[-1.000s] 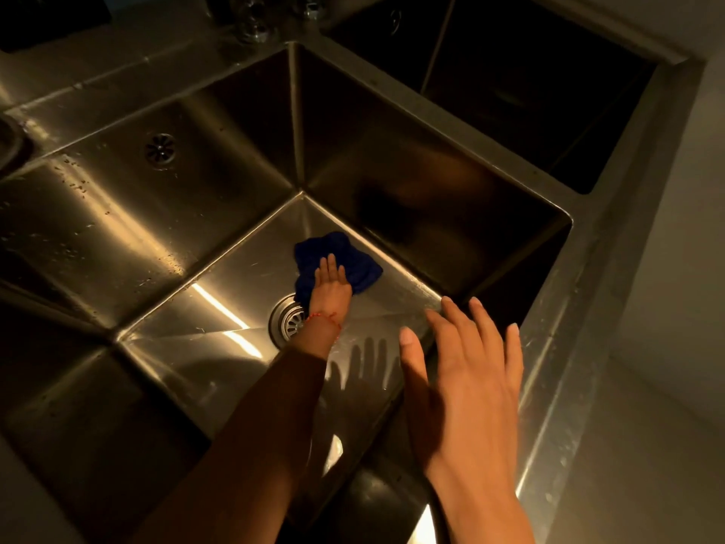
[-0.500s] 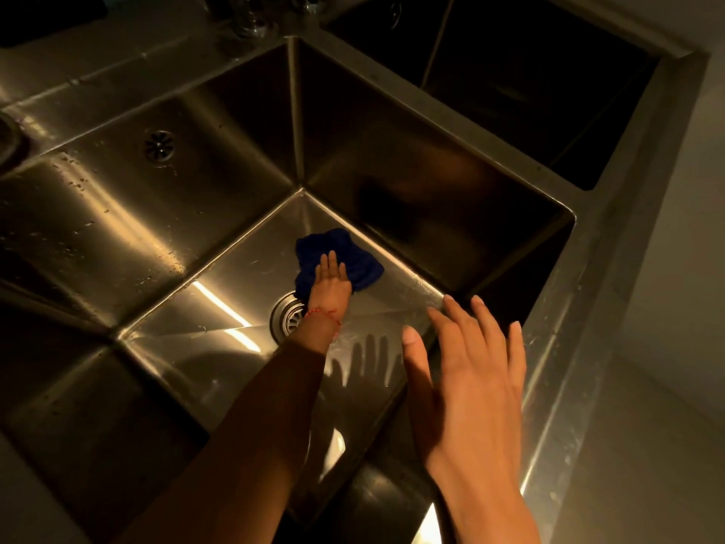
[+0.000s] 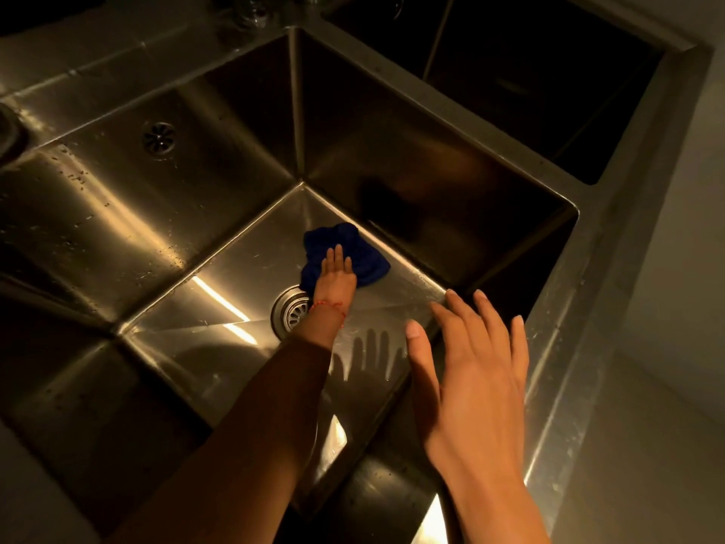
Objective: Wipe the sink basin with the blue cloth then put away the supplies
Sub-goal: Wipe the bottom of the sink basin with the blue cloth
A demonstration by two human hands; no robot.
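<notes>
A crumpled blue cloth (image 3: 353, 253) lies on the floor of the steel sink basin (image 3: 219, 308), just past the round drain (image 3: 292, 312) and near the far right wall. My left hand (image 3: 335, 278) reaches deep into the basin and presses flat on the cloth with straight fingers; a red thread circles its wrist. My right hand (image 3: 470, 371) hovers above the basin's near right corner, fingers spread, holding nothing.
An overflow grille (image 3: 159, 138) sits in the wet left wall of the basin. A second, darker basin (image 3: 529, 72) lies behind a steel divider at the upper right. A tap base (image 3: 251, 13) stands at the top edge. A steel rim (image 3: 580, 308) borders the right.
My left hand and the cloth have slid slightly toward the far corner of the basin. My right hand has stayed nearly still above the near right corner.
</notes>
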